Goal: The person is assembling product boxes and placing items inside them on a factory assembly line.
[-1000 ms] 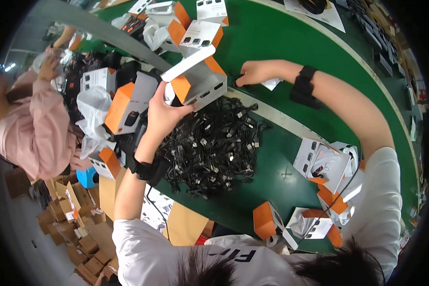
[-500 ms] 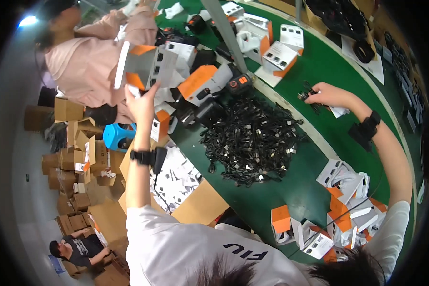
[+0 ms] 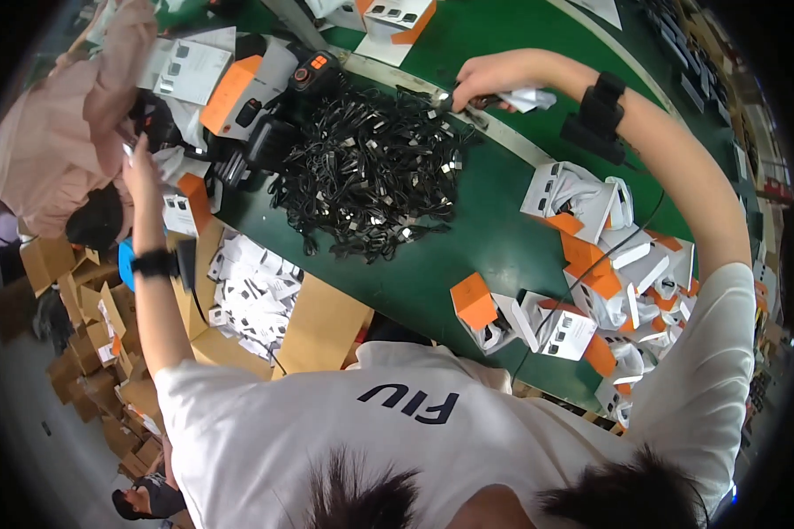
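My right hand [image 3: 489, 81] is closed around a few black cables at the far right edge of the cable pile. A folded white paper or plastic piece [image 3: 529, 99] sticks out from under its palm. The heap of black USB cables [image 3: 375, 172] lies on the green table in front of me. My left hand [image 3: 140, 172] reaches far left, next to a co-worker's pink sleeve and a dark device [image 3: 156, 123]. Something white shows at its fingertips; I cannot make out its grip. Just beyond is a white box [image 3: 190, 70] with device pictures.
An orange-and-white box [image 3: 238, 97] and a black device with orange buttons [image 3: 316, 72] stand behind the pile. Opened boxes [image 3: 564, 335] crowd the near right. A carton [image 3: 318, 313] of white printed papers stands at the near left. A co-worker [image 3: 62, 150] sits at the far left.
The view has shifted, moving the scene left and up. My right hand has moved from the green strip to the pile's edge. The open box is no longer in my left hand.
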`<state>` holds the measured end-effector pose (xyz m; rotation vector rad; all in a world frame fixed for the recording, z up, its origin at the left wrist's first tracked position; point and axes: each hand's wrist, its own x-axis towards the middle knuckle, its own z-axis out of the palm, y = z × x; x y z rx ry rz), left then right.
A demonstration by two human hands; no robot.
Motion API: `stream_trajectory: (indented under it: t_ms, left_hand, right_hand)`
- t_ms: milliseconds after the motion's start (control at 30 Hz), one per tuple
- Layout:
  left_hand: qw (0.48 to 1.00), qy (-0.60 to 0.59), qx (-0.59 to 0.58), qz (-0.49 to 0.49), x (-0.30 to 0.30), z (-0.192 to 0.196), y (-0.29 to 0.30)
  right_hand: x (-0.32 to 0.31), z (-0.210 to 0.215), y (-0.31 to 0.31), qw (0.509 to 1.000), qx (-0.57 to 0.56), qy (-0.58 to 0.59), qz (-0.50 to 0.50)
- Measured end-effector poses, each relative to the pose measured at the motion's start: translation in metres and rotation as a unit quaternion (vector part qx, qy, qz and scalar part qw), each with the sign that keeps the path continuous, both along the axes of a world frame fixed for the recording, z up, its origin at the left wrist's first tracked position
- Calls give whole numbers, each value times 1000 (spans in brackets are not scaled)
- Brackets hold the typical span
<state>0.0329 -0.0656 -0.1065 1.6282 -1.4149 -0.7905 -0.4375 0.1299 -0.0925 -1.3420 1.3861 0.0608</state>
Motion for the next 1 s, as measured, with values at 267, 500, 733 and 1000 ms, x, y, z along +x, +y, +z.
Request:
stream_trajectory:
  t_ms: [267, 500, 733, 1000]
  left_hand:
    - [870, 151, 317, -346, -158, -38, 200]
    - [956, 38, 133, -257, -165, -88, 215]
    - [969, -119, 16, -216, -174, -80, 226]
    - [936, 208, 182, -219, -177, -74, 241]
  right_hand:
    - [85, -62, 15, 979, 81, -166, -92]
    - [99, -82, 12, 917, 127, -309, -217]
    - [88, -83, 5, 933, 66, -246, -254]
    - [103, -94, 11, 937, 2, -215, -275]
